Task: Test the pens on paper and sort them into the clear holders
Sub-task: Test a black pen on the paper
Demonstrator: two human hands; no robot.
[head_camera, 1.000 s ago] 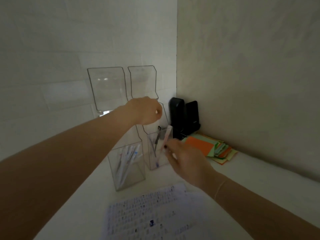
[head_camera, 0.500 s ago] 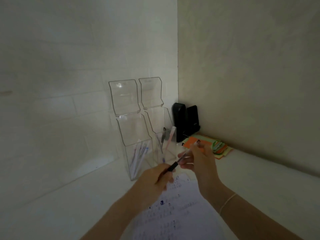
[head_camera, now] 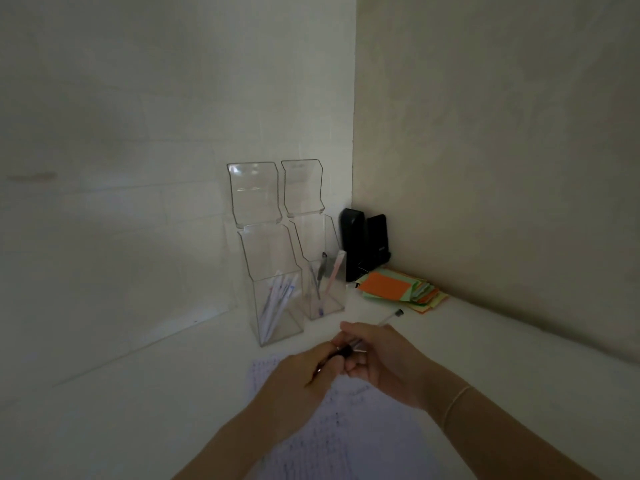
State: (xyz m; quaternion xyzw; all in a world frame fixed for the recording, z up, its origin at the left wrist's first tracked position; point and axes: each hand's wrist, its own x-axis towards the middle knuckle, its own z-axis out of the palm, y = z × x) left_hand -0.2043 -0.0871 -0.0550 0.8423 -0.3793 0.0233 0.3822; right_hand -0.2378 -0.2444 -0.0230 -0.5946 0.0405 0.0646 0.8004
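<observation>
A slim pen with a clear barrel and black ends (head_camera: 360, 341) lies slantwise between your two hands, above the near edge of the white desk (head_camera: 502, 362): your left hand (head_camera: 304, 375) has its fingers curled around the dark lower end, and your right hand (head_camera: 384, 358) has its fingers wrapped round the middle of the barrel, so the far black tip sticks out past your knuckles toward the back right. Under your wrists lies a white sheet of paper covered in small blue and dark scribbles (head_camera: 346, 427); the marks are too small and blurred to read. Beyond your hands stand two tall clear plastic holders side by side against the pale wall. The left clear holder (head_camera: 277, 299) contains a bunch of white-barrelled pens leaning together; the right clear holder (head_camera: 325, 282) contains a few pens, one dark and one pinkish. Just right of them, in the corner, stand two black upright boxes (head_camera: 363, 244), with no label legible. In front of those lies a fanned pile of orange, green and yellow paper slips (head_camera: 401, 289).
</observation>
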